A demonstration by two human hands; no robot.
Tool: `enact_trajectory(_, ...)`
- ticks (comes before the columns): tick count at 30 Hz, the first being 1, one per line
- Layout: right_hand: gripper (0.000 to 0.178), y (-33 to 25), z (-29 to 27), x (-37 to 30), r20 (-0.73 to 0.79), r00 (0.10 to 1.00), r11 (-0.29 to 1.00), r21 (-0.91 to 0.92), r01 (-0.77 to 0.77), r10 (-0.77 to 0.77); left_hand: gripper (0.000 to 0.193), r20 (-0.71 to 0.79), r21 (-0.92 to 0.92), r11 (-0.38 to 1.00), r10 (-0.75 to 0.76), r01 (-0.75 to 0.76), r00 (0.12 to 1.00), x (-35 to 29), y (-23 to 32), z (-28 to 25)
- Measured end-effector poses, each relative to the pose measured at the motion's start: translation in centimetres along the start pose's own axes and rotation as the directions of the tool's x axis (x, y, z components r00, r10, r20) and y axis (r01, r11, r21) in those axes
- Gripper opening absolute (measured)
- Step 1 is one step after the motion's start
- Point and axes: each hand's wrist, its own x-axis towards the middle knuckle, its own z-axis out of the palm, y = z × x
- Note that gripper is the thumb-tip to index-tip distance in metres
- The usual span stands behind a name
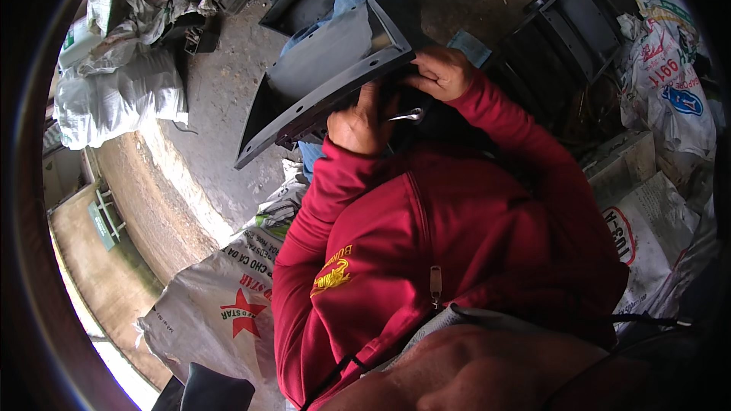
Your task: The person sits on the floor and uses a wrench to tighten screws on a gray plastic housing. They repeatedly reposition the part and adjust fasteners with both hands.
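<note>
A dark grey metal frame (335,99), shaped like a shallow open box with holes along its flange, rests tilted over my legs. At its near edge, my left hand (359,128) is closed, with its fingers partly hidden under the flange. The shiny end of a wrench (409,115) sticks out from that hand toward the right; the rest of the wrench is hidden. By the frame's right corner is my right hand (443,73), its fingers curled together under the edge. What lies between those fingers is too dark to make out.
More dark metal frames (582,30) stand at the right, and another frame (301,4) lies beyond my knees. Plastic-wrapped bundles (122,95) are at the left. Printed white sacks (221,308) lie at the lower left, with another sack (670,68) at the right. Concrete floor (228,76) shows between.
</note>
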Motion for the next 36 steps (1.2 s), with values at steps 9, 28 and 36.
enact_trajectory(9,0.034,-0.4,-0.3,0.3,0.010,1.000,1.000,-0.015,-0.007,0.007,0.037,0.126,-0.527,0.825,-0.161,0.203,0.979,-1.1,-0.5,-2.5)
enact_trajectory(28,0.034,0.0,0.0,0.6,0.023,0.999,0.999,0.038,0.039,-0.040,0.019,0.259,-0.637,0.725,-0.118,0.261,0.959,-9.6,-4.5,-2.5)
enact_trajectory(36,0.036,0.5,0.4,0.2,-0.026,1.000,0.997,0.069,0.014,-0.013,0.022,-0.208,-0.399,0.911,0.022,-0.105,0.978,-2.9,1.2,-8.1)
